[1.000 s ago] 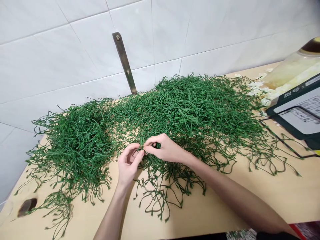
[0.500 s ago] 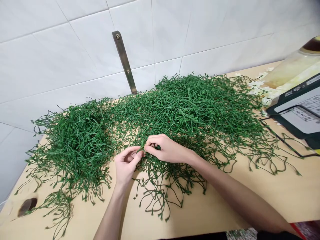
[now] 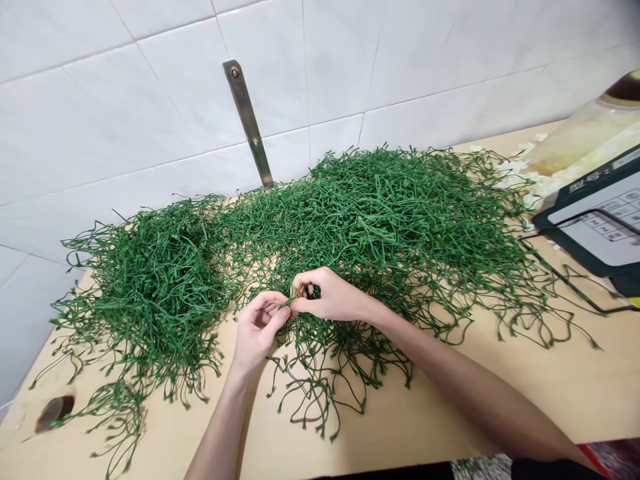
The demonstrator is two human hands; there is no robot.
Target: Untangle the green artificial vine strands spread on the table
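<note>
My left hand [image 3: 261,328] pinches a thin green plastic stem [image 3: 290,301] between thumb and forefinger. From the other side, my right hand [image 3: 323,293] has its thumb and forefinger closed on the same stem, so the fingertips of both hands nearly meet. Behind and below them spreads a wide pile of wiry green stems [image 3: 380,213] with small forked tips, some of which hang loose under my right wrist. A second, denser heap of such stems [image 3: 155,287] lies to the left of my left hand. My fingers partly hide the held stem.
A pale wooden table [image 3: 430,427] carries everything, against a white tiled wall [image 3: 165,80] with a metal bracket [image 3: 249,123]. On the right stand a dark-framed box [image 3: 600,220] and a clear container [image 3: 575,143] near white petals [image 3: 513,175]. A dark hole [image 3: 55,413] is at left.
Both hands stay at nearly the same spot, with small finger movements. The left hand has shifted slightly right, and the pinched stem has turned a little between the fingertips.
</note>
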